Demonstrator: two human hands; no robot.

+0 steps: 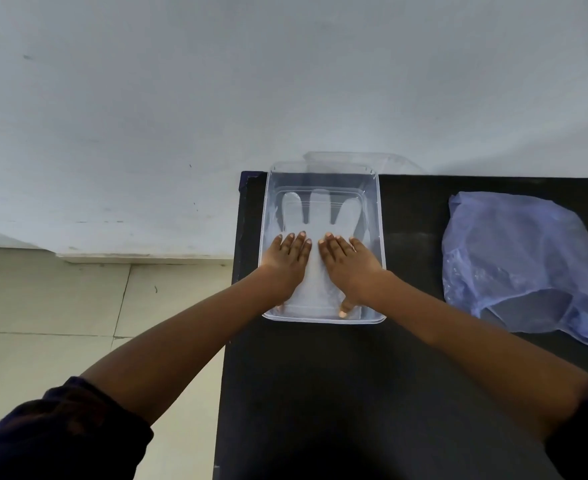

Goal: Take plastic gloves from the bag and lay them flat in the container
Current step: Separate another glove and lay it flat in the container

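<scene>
A tiled floor (60,299) and a white wall (181,98) are seen at left. A black table (320,375) is set against the wall. A clear plastic container (382,237) rests on its far left part. A translucent plastic glove (320,216) is laid flat inside, fingers pointing to the wall. The left hand (287,258) is pressed palm-down on the glove, fingers extended, nothing gripped. The right hand (346,259) is likewise spread flat just beside it, thumb toward the near rim. A crumpled blue plastic bag (528,265) lies well apart at right.
</scene>
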